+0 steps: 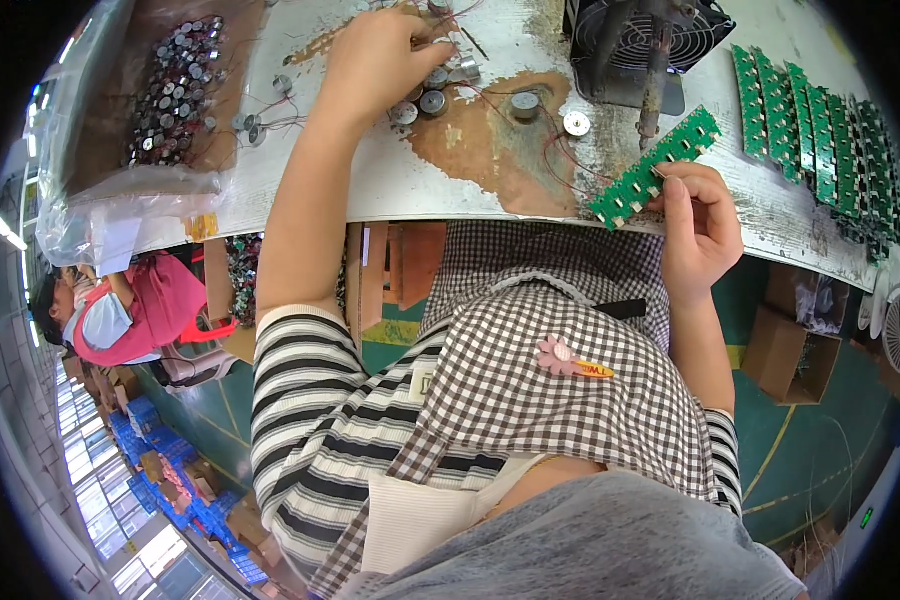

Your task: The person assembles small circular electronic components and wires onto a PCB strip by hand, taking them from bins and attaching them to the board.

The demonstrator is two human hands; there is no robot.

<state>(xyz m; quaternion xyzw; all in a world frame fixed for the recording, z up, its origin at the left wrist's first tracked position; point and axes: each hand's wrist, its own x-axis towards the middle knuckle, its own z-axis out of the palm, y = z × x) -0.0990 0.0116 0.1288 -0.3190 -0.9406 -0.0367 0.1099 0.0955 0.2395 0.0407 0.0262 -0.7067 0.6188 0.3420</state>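
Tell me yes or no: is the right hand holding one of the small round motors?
No, the right hand holds a green circuit board strip at the bench edge, while the small round motors lie by the left hand.

1 head-worn fisheye view looks steeply down from close above over the person's checked apron onto the worn white table edge; the rim bends, showing floor beneath and a workshop aisle at left.
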